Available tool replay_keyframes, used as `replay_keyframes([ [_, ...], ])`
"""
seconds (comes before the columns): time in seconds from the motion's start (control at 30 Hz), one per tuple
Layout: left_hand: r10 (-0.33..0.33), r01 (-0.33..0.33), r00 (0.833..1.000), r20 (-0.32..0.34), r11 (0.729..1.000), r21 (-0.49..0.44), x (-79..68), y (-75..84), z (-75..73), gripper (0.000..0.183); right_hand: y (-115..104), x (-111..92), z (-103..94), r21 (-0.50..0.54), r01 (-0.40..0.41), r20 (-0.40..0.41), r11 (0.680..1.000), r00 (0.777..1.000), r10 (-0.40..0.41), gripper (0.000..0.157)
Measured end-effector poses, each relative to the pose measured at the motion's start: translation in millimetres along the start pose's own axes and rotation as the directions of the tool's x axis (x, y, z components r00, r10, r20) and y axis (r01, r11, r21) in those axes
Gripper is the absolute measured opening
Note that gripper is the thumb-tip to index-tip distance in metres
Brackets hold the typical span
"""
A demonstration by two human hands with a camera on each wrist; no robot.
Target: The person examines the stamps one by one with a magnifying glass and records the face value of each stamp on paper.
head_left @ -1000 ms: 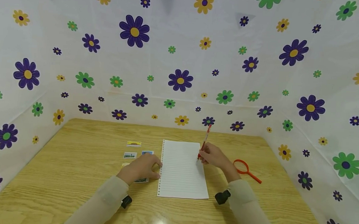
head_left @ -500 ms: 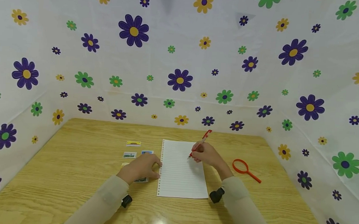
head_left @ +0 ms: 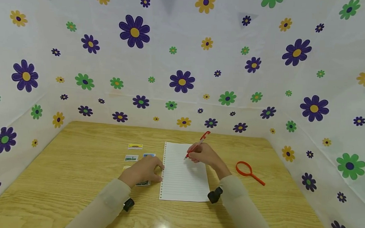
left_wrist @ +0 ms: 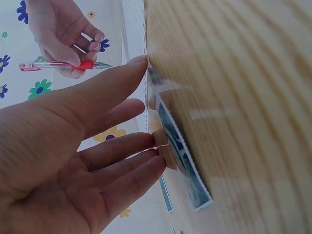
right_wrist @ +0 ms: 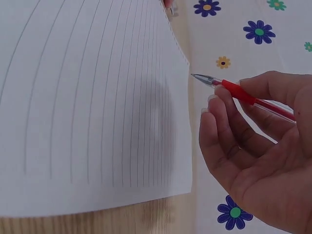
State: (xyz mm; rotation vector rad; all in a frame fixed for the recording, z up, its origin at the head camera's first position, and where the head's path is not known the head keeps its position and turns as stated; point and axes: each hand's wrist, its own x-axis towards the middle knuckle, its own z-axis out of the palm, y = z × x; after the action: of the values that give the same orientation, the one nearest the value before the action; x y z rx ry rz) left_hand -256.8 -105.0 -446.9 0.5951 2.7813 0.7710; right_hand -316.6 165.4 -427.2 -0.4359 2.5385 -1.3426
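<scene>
The getting-ready part looks done: the paper (head_left: 181, 186) lies flat in the middle of the counter (head_left: 87, 153), and the right hand (head_left: 207, 154) pinches the pen (head_left: 203, 138). The pen's tip is bare and hangs over the paper, not touching it. No words or marks show on the lines, so any writing seems left to do. The left hand (head_left: 143, 170) holds nothing; its fingers are loose and touch down by the paper's left edge.

The paper is white with thin lines and a row of little holes down its left side. The pen is see-through with a red grip and a red end, and it leans to the far right. Small picture cards (head_left: 135, 146) lie to the left, some partly hidden by the left hand, and a red magnifying glass (head_left: 257, 179) lies to the right.
</scene>
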Motion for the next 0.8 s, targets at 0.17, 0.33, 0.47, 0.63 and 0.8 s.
replay_keyframes([
  [0.17,-0.001,0.001,1.0,-0.001,1.0,0.006,0.1,0.9,-0.3,0.039,-3,5,4.8,-0.011,-0.029,-0.002,1.0,1.0,0.029,0.017],
  [0.33,-0.002,0.002,1.0,-0.005,1.0,0.002,0.4,2.1,-0.9,0.039,-6,9,10.3,-0.022,-0.042,-0.014,0.999,0.999,0.041,0.017],
  [0.47,-0.001,0.001,1.0,-0.008,1.0,0.008,1.3,1.5,-0.7,0.039,-9,12,14.1,-0.014,-0.048,-0.023,0.999,0.999,0.047,0.018],
  [0.63,-0.007,0.007,1.0,-0.007,1.0,0.01,1.5,1.0,-0.4,0.039,-9,17,20.8,0.014,-0.068,-0.025,0.998,0.997,0.069,0.018],
  [0.8,-0.014,0.014,1.0,-0.003,1.0,0.02,1.4,2.4,-2.0,0.04,-8,23,26.1,0.054,-0.076,-0.009,0.996,0.997,0.076,0.019],
])
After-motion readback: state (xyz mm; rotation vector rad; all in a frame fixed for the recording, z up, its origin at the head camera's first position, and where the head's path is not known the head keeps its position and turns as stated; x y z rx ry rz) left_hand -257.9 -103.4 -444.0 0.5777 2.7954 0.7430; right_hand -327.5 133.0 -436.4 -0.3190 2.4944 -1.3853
